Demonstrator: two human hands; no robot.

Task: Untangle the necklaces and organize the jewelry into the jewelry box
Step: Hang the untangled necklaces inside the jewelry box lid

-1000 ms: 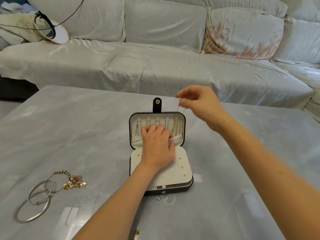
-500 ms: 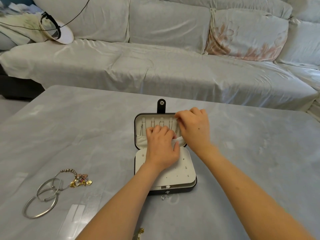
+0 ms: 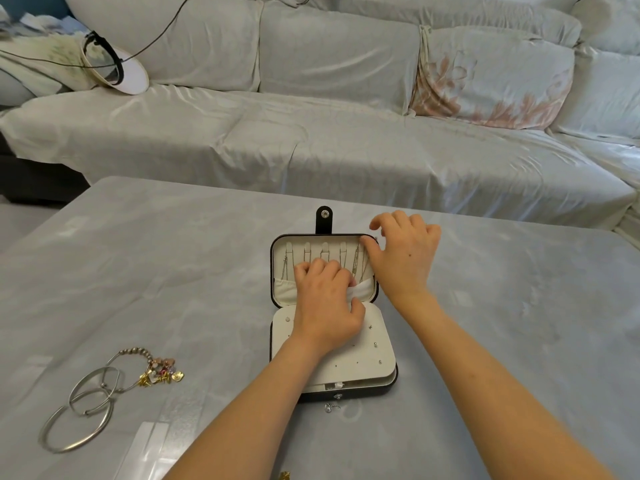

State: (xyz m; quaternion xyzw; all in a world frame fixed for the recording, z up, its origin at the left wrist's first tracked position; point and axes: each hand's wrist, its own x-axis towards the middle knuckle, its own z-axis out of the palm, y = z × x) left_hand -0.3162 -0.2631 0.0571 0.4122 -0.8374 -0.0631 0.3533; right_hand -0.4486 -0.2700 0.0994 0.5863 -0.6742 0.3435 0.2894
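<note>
A black jewelry box (image 3: pixel 388 389) lies open in the middle of the table, its white-lined lid (image 3: pixel 298 252) flat on the far side. Thin necklaces (image 3: pixel 356 266) hang from hooks in the lid, their lower ends tucked in its pocket. My left hand (image 3: pixel 325 306) rests over the hinge, with its curled fingers gripping the pocket's edge (image 3: pixel 362 291). At the lid's top right corner my right hand (image 3: pixel 403 261) holds thumb and forefinger close together by the last hook; the fine chain between them is barely visible. The white earring panel (image 3: pixel 375 348) holds several studs.
Silver bangles (image 3: pixel 78 415) and a charm bracelet (image 3: pixel 157 370) lie at the table's front left. A small earring (image 3: pixel 331 407) sits just in front of the box, and a gold piece (image 3: pixel 284 475) shows at the bottom edge. A grey sofa (image 3: pixel 311 140) runs behind the table.
My right hand came down from above the box, where it held a thin chain up, to the lid's top right corner. My left hand stayed on the pocket.
</note>
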